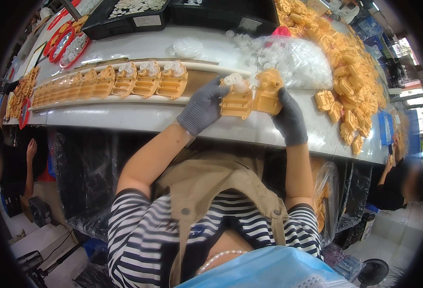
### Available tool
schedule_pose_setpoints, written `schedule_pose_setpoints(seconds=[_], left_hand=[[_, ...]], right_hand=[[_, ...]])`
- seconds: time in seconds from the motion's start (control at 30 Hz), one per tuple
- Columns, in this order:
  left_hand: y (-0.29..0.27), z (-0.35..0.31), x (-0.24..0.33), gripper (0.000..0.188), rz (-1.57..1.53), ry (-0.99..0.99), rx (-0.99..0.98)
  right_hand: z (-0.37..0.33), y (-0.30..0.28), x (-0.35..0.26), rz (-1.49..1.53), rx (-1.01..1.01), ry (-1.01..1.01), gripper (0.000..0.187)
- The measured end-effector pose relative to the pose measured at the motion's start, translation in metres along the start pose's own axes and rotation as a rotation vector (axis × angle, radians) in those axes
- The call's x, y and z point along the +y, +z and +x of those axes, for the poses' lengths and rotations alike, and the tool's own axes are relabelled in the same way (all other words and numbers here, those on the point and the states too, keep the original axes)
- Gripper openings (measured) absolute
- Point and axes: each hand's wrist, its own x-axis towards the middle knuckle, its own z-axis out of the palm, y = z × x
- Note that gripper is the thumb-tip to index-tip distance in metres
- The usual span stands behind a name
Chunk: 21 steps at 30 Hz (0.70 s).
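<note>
So the left hand (204,105) and right hand (290,119), both in grey gloves, are up in the air just over the near part of the table (125,115), each pinching an orange piece. The left one has a tray (235,104) by its left side, fingers closed on it, with its slots facing up and clear white gears (236,82) sitting in the top end. The right one grips a shell (267,99) by its right edge, a round bump at the top. The two pieces are side by side, and honestly I can't tell if their edges touch. Off to the left there's a long row of trays (105,82) lying between two white rails (201,66); the three closest to the left hand have whitish parts in their top ends too. On the right, a big heap of orange pieces (350,81) covers that end of the table, with a clear bag (307,62) just behind the right hand. Black bins (216,20) stand along the far side.
</note>
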Motion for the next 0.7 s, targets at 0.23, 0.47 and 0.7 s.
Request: schedule_pose_setpoints(seconds=[0.23,0.47,0.7], left_hand=[[-0.004,0.005,-0.012,0.049,0.018,0.068,-0.004],[0.007,0.001,-0.02,0.058,0.103,0.104,0.022],[0.009,0.001,-0.022,0.055,0.329,0.123,0.034]], right_hand=[[-0.021,0.034,-0.014,-0.209,0.065,0.054,0.049],[-0.018,0.054,-0.014,-0.484,0.154,0.023,0.037],[-0.011,0.053,0.001,-0.436,0.251,-0.043,0.035]])
